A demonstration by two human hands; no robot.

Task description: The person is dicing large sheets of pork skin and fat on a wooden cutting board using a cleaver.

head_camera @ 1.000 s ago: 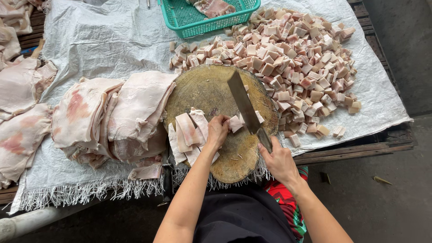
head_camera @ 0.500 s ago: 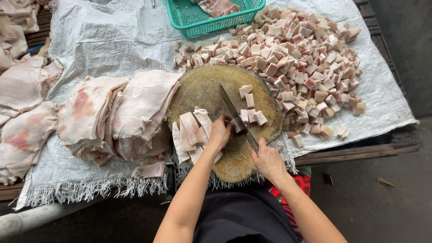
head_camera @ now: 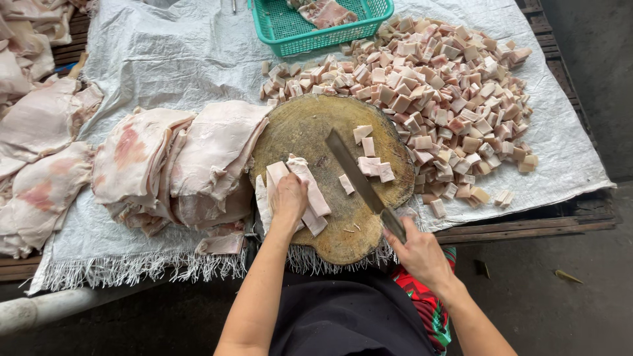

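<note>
A round wooden chopping block point(head_camera: 316, 132) lies on a white sheet. My left hand point(head_camera: 289, 201) presses down on a stack of pale pork strips point(head_camera: 310, 188) at the block's near left. My right hand point(head_camera: 417, 254) grips the handle of a long cleaver point(head_camera: 353, 173), whose blade lies slanted across the block, right of the strips. A few cut pork cubes point(head_camera: 370, 158) rest on the block just beyond the blade.
A large heap of cut pork cubes point(head_camera: 435, 86) covers the sheet point(head_camera: 184, 53) at the right. Big slabs of pork skin point(head_camera: 171, 158) lie piled at the left. A green plastic basket point(head_camera: 310, 29) with meat stands at the back. Wooden table edge point(head_camera: 527, 227) at right.
The cleaver has swept freshly cut cubes to the right across the block and now lies further from the strips. My left hand has slid back along the strips towards me.
</note>
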